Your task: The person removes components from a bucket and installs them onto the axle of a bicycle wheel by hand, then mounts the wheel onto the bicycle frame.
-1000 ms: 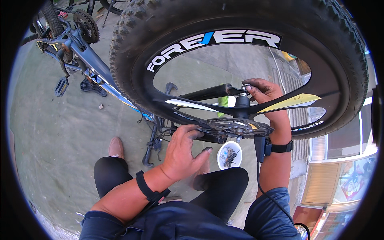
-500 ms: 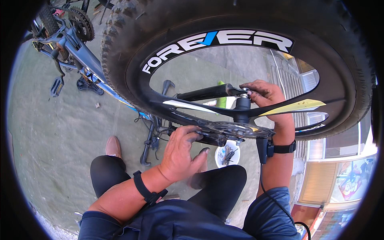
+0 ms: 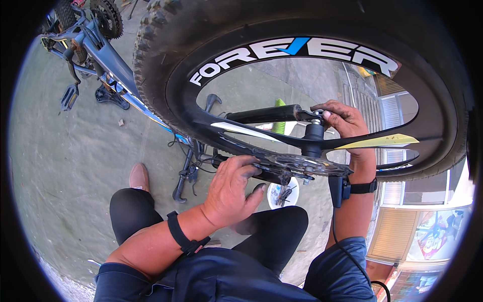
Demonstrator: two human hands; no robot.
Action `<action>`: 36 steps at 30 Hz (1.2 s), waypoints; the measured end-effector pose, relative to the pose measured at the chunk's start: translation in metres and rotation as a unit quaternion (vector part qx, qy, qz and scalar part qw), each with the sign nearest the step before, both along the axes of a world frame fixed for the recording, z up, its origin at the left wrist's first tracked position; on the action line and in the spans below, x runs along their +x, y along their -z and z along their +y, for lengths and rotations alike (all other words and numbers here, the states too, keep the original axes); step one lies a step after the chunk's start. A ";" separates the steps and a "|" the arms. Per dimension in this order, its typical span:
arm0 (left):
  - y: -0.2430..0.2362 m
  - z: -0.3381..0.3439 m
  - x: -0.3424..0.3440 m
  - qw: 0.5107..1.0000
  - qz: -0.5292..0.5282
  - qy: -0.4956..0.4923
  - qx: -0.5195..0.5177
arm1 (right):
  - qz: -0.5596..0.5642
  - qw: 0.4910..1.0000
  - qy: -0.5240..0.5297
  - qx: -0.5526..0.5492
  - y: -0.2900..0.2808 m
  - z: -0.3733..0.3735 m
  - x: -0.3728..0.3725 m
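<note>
Greenish-grey ground (image 3: 75,171) is spreading beneath the work, with a blue bicycle frame (image 3: 108,60) lying at the far left and a white bucket (image 3: 271,197) standing between the person's legs and the wheel. The black wheel (image 3: 313,142) is filling the far middle and right, its hub sitting between two black fork arms (image 3: 264,114). The right hand (image 3: 347,121) is reaching behind a spoke, thumb and forefinger apparently pinching the silver axle fitting (image 3: 316,119) at the far arm. The left hand (image 3: 229,191) is touching the near arm, fingers lying together, thumb standing apart; hidden fingertips are leaving any grip uncertain. The wheel is probably feeling heavy and stiff, its knobbly tyre (image 3: 158,65) offering the surest hold on both sides; the smudged fingers are suggesting slippery metal.
</note>
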State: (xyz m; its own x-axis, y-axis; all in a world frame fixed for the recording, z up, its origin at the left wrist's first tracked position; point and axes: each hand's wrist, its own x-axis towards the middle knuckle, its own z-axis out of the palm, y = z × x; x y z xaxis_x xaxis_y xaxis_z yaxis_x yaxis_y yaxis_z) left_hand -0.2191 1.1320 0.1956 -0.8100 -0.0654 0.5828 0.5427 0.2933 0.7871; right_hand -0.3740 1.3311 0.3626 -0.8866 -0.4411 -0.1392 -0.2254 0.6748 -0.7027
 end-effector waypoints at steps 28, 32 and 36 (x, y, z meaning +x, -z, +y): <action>0.001 -0.003 -0.003 1.000 0.008 0.006 -0.001 | -0.021 0.999 -0.040 0.002 -0.003 -0.005 0.002; 0.001 -0.001 -0.004 1.000 0.011 0.010 0.004 | -0.026 0.998 -0.065 -0.002 -0.008 -0.003 0.002; 0.002 0.000 -0.006 1.000 0.015 0.012 0.014 | -0.028 0.997 -0.069 -0.004 -0.009 -0.006 0.002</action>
State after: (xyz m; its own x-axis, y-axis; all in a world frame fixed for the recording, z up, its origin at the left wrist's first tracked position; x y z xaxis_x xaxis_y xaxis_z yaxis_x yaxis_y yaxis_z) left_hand -0.2248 1.1319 0.1937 -0.7936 -0.0635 0.6051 0.5726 0.2582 0.7781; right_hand -0.3719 1.3255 0.3720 -0.8079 -0.5602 -0.1828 -0.2760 0.6339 -0.7225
